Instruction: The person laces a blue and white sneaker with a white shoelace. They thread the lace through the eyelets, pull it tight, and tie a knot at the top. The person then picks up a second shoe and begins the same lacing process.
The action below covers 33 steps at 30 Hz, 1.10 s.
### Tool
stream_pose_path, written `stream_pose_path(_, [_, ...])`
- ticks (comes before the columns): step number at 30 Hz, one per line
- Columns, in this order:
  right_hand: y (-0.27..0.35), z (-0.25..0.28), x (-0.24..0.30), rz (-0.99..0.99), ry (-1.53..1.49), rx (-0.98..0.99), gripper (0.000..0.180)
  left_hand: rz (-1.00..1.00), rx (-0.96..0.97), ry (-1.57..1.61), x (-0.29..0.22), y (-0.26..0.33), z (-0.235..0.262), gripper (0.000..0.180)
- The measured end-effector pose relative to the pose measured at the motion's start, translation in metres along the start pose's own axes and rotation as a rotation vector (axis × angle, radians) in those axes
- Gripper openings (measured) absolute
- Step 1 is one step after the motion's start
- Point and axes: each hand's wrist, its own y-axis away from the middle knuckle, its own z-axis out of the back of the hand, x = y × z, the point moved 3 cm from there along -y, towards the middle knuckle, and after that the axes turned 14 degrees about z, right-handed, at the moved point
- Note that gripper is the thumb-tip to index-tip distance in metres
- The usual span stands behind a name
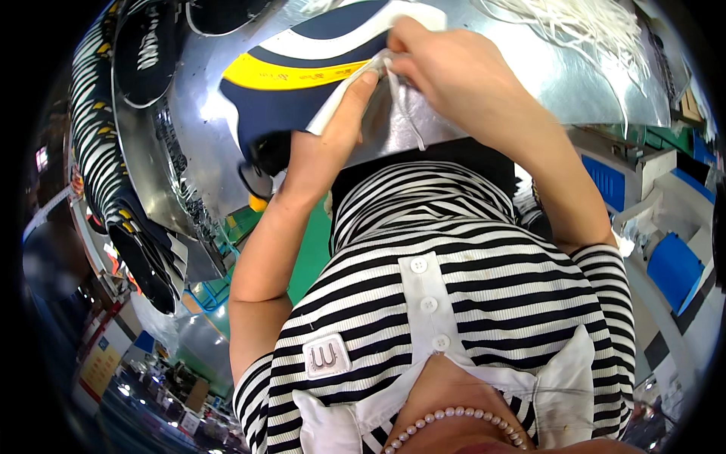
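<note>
A navy, white and yellow shoe upper [265, 106] lies partly on a shiny metal tabletop [200, 144], its near edge raised. My left hand [340, 121] is closed on the upper's white edge, the thumb pressed on top. Right beside it, my right hand [465, 76] pinches a white lace [408, 113] against the same edge. The lace's loose end hangs down toward the table's near edge. My fingers hide the spot where lace and edge meet.
Loose white laces [586, 34] are heaped at the far right of the tabletop. Black sole-shaped pieces [145, 64] lie at the left, beside a long overlapping row of striped pieces [94, 144]. Blue chairs [673, 268] stand to the right.
</note>
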Motion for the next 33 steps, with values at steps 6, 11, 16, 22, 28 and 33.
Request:
stream_pose_path(6, [0.028, 0.043, -0.042, -0.298, -0.27, -0.23, 0.036, 0.163, 0.255, 0.408, 0.007, -0.015, 0.02, 0.023])
stream_pose_path(11, [0.016, -0.002, -0.048, -0.521, -0.808, -0.294, 0.044, 0.18, 0.191, 0.171, 0.009, -0.022, 0.019, 0.017])
stream_pose_path(16, [0.006, -0.003, -0.048, -0.451, -0.739, -0.385, 0.041, -0.008, -0.054, -0.12, 0.017, -0.033, 0.026, 0.026])
stream_pose_path(22, [0.007, -0.025, -0.089, -0.554, -0.898, -0.551, 0.031, -0.092, 0.253, -0.238, -0.007, -0.021, 0.028, 0.041])
stream_pose_path(28, [0.021, -0.025, -0.042, -0.545, -1.074, -0.321, 0.022, -0.453, -0.172, -0.613, -0.004, -0.012, 0.019, 0.022])
stream_pose_path(33, [0.018, -0.04, -0.031, -0.575, -1.262, -0.08, 0.018, -0.503, -0.195, -0.714, -0.022, 0.0, 0.012, 0.02])
